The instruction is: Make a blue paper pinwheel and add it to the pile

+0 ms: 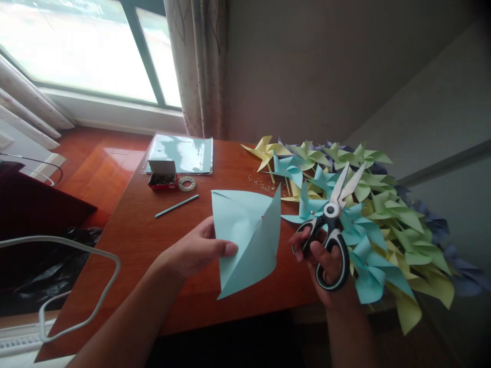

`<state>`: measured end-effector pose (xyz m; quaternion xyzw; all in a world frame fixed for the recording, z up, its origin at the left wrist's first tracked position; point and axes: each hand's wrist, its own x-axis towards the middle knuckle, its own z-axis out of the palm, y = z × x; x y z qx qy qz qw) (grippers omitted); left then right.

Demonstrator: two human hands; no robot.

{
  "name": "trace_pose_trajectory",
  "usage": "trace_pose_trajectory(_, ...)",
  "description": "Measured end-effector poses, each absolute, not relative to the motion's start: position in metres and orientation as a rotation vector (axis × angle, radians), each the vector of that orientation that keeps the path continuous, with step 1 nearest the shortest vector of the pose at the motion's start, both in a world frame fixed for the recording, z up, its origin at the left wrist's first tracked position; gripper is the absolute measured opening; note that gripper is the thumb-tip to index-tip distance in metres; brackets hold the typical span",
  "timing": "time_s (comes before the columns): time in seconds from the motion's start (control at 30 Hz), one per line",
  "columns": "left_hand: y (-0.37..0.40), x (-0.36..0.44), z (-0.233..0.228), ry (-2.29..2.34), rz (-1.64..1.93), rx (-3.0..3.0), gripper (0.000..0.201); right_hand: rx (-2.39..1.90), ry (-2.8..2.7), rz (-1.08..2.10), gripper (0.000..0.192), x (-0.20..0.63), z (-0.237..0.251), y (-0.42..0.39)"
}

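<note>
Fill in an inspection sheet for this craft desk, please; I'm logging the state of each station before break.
Surface: wooden table, glossy, reddish brown.
Job's things: folded light-blue paper sheet; black-handled scissors, blades slightly apart, pointing up and away.
Clutter: pile of paper pinwheels in blue, green, yellow and purple along the right edge; small red box; tape roll; blue stick; plastic sleeve of blue paper; tiny bits scattered.
Grippers: left hand pinches the sheet's left edge; right hand has fingers through the scissor handles.
Cables: white cable looping at left.
Surroundings: window, curtain, grey wall.
</note>
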<state>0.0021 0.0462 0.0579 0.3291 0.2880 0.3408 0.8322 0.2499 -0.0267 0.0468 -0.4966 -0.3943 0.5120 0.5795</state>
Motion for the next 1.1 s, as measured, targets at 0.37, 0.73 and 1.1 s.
trace_pose_trajectory(0.37,0.046,0.001,0.053,0.592,0.675,0.764,0.040,-1.394,-1.057,1.077,0.019,0.242,0.042,-0.014)
trace_pose_trajectory(0.73,0.046,0.001,0.051,0.593,0.655,0.796,0.047,-1.458,-1.088,1.022,0.014,0.239,0.038,-0.013)
trace_pose_trajectory(1.1,0.054,0.013,0.060,0.551,0.796,0.633,0.073,-1.370,-0.879,0.876,0.020,0.229,0.040,-0.012)
